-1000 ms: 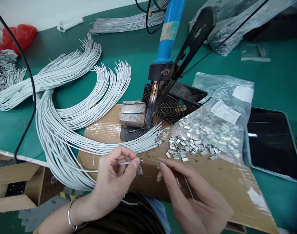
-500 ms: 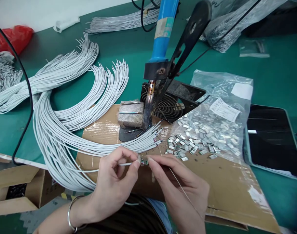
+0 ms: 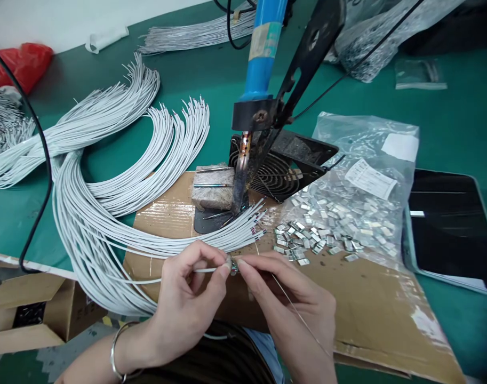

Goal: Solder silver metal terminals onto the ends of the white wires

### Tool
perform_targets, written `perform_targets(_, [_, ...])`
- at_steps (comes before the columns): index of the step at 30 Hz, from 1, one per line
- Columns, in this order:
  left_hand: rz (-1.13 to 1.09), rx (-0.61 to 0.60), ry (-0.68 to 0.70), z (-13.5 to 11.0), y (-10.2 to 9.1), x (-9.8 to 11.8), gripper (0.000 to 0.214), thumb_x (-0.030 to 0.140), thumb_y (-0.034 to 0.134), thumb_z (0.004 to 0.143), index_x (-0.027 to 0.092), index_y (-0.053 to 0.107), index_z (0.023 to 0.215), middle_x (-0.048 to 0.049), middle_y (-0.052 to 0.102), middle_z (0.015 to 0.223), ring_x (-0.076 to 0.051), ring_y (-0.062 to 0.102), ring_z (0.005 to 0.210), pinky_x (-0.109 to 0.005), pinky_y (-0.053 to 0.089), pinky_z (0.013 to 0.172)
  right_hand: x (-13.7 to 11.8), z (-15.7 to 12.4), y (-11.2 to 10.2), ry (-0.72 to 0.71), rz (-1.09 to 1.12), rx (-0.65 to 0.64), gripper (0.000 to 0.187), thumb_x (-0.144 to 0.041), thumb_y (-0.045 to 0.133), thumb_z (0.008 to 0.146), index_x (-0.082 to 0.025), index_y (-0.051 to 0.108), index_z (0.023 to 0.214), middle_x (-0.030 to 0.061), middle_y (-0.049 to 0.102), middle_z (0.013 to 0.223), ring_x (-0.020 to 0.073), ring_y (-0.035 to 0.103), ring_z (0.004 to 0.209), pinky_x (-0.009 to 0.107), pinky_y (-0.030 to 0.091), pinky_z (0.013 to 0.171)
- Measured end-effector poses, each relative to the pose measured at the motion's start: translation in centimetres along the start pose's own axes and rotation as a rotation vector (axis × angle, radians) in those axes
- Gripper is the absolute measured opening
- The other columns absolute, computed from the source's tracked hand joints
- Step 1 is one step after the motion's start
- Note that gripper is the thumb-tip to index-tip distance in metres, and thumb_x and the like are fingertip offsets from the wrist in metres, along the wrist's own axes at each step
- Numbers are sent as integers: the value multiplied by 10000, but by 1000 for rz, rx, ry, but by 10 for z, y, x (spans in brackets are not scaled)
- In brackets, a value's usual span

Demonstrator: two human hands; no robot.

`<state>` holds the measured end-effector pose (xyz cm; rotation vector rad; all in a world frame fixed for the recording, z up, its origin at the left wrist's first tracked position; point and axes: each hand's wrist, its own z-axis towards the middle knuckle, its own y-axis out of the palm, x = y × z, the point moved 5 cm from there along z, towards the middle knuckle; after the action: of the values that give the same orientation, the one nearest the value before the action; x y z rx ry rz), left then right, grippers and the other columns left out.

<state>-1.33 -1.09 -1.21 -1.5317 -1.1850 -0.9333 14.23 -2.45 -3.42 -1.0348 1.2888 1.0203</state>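
Note:
My left hand [image 3: 193, 306] is closed, thumb and forefinger pinching the end of a white cable [image 3: 205, 270]. At its fingertips is a small metal connector [image 3: 234, 267], largely covered by the fingers. My right hand [image 3: 293, 304] is closed too, its thumb and forefinger meeting the connector from the right. A thin solder wire [image 3: 288, 300] runs through the right hand, its free tip pointing up past the forefinger. Just beyond the hands stands a soldering iron [image 3: 263, 58] with a blue handle, clamped tip down in a black holder [image 3: 307, 64].
Bundles of white cables [image 3: 107, 224] curve across the left. Loose metal connectors [image 3: 307, 240] spill from a clear bag [image 3: 359, 133] onto a cardboard sheet [image 3: 371, 309]. A fan [image 3: 279, 170] sits behind the iron. A tablet-like device [image 3: 451, 224] lies at right, an open carton [image 3: 27, 314] at lower left.
My right hand has shifted slightly left, its fingertips nearer to my left fingers, covering more of the connector. The solder wire has moved left with it. My left hand is nearly still.

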Motion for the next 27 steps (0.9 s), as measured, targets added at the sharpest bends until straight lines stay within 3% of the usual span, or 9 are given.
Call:
perform_targets(6, [-21, -3, 15, 1, 2, 1, 104, 211, 682, 900, 200, 655, 800, -54, 730, 782, -172, 634, 748, -220, 375, 518, 1, -3, -1, 22, 20, -19, 141, -195, 783, 911, -307, 867, 929, -16, 738, 768, 101, 694, 690, 131, 552, 603])
perform_targets(15, [-42, 12, 9, 4, 3, 4, 109, 206, 711, 867, 193, 661, 771, -58, 738, 773, -160, 624, 688, -218, 370, 493, 3, -2, -2, 19, 15, -8, 113, -197, 782, 903, -269, 836, 835, -8, 734, 758, 110, 697, 672, 141, 561, 590])
perform_targets(27, [-70, 34, 39, 4, 5, 6, 96, 147, 729, 828, 180, 670, 759, -51, 750, 777, -146, 678, 693, -200, 517, 600, 5, -5, -5, -51, -76, -24, 124, -201, 739, 967, -284, 823, 931, -17, 733, 814, 104, 692, 720, 155, 565, 649])
